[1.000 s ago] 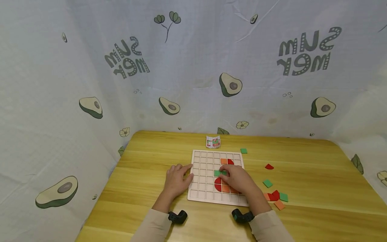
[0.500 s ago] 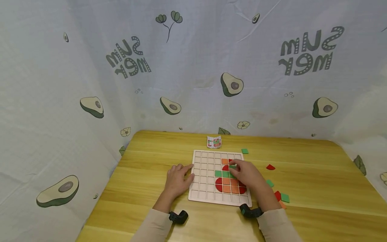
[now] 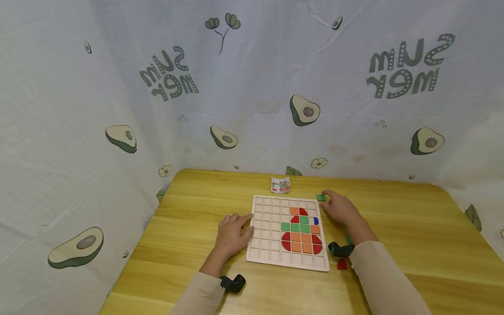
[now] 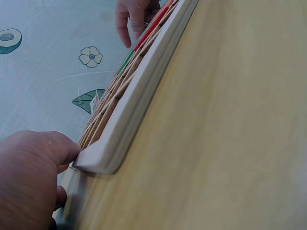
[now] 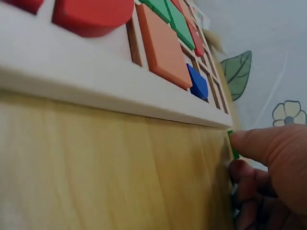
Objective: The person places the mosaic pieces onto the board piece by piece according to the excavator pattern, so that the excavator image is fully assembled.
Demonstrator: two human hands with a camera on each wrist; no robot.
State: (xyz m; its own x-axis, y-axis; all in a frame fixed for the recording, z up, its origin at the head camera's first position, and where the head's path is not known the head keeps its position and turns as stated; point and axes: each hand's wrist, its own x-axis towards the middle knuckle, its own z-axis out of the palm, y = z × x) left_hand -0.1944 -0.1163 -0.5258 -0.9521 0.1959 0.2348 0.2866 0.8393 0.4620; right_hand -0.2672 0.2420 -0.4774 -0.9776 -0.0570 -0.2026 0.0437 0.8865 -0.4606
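My right hand [image 3: 341, 209] reaches past the far right corner of the wooden grid board [image 3: 266, 232]. Thumb and fingers close in on a green square tile [image 3: 320, 197] lying on the table; the right wrist view shows the thumb right at its edge [image 5: 234, 152]. My left hand [image 3: 232, 234] rests at the board's left side, its thumb and index finger touching the rim. Coloured pieces fill part of the board's right half: orange squares [image 3: 301, 242], green squares [image 3: 295, 227], red rounded pieces [image 3: 286, 241] and a small blue piece [image 3: 316, 221].
A small printed card [image 3: 281, 185] with a coloured grid pattern stands behind the board. A loose red piece [image 3: 342, 264] lies near the right wrist camera, and the right forearm hides other loose pieces. A patterned cloth [image 3: 256, 87] hangs behind the table.
My right hand has let go of a green square, which now sits in the grid, and moved up and right to the tile beyond the board. The left hand stays put.
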